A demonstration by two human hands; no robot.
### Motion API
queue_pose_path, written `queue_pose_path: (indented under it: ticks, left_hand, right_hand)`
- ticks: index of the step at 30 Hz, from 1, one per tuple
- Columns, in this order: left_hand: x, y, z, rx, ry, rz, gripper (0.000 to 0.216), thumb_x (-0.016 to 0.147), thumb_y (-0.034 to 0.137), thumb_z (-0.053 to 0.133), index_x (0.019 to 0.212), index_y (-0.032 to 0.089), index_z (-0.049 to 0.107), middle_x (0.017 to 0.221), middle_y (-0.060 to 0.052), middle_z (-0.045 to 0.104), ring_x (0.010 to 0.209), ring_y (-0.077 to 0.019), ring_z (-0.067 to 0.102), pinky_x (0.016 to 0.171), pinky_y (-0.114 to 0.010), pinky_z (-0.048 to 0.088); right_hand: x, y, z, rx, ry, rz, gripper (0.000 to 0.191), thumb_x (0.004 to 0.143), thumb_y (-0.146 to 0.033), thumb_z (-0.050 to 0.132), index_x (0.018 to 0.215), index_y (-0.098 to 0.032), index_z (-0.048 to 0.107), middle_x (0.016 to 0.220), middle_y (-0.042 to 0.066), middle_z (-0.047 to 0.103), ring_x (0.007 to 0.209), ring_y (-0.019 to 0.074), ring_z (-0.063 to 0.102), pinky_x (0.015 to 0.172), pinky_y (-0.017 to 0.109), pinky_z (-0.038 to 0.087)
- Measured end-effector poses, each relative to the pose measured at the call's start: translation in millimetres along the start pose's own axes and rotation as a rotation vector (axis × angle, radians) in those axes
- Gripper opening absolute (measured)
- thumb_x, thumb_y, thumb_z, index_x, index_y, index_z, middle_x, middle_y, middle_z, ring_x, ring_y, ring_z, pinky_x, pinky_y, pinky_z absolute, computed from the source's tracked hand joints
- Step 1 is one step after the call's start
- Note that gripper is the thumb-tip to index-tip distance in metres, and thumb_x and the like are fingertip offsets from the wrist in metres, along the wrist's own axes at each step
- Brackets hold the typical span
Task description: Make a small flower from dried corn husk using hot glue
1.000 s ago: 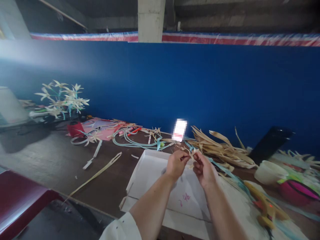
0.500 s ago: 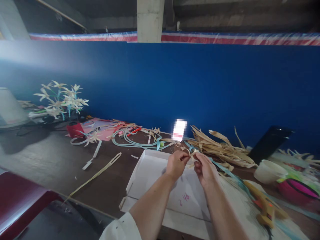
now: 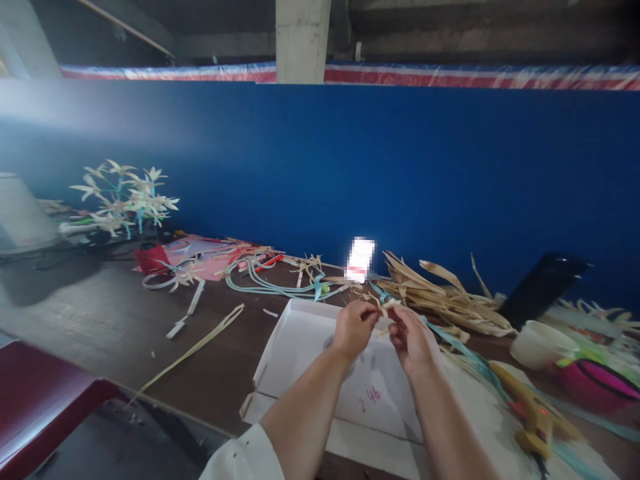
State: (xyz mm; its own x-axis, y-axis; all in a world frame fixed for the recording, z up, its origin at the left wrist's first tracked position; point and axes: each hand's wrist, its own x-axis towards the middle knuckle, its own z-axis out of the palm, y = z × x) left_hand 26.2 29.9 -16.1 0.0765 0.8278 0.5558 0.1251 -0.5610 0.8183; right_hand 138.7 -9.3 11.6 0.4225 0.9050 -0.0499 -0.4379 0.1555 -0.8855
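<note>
My left hand [image 3: 356,328] is pinched closed on a small pale strip of husk [image 3: 385,310], above the far part of a white cardboard box lid [image 3: 300,353]. Close beside it, my right hand [image 3: 413,337] grips the same pale piece between thumb and fingers. The piece is small, and the fingertips partly cover it, so its exact shape is unclear. Beyond the hands lies a heap of dry corn husks [image 3: 440,297]. Pink handwritten figures mark the lid between my forearms.
A yellow glue gun [image 3: 533,410], a white cup [image 3: 543,345] and a pink pouch [image 3: 597,383] lie to the right. Left are a coiled pale-blue cord [image 3: 265,287], a husk-flower arrangement [image 3: 125,197] and a red chair [image 3: 45,407]. A blue partition [image 3: 320,167] stands behind.
Almost nothing differs. Both hands stay together at the pale piece with only a slight shift of the fingers, and the whole view has moved a few pixels.
</note>
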Motion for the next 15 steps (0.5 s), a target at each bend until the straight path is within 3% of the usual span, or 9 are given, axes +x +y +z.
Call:
queue_pose_path:
  ticks: [15]
  left_hand:
    - [1.1,-6.4,4.4,-0.11,0.018,-0.113,0.01,0.072,0.013,0.06,0.077,0.016,0.067,0.074,-0.001,0.066,0.069,-0.0117,0.061,0.069,-0.022,0.048]
  right_hand:
    - [-2.6,0.7,3.5,-0.045,0.024,-0.021,0.032,0.054,-0.035,0.081,0.078,-0.017,0.069,0.08,0.002,0.065,0.045,0.0029,0.042,0.032,0.011,0.025]
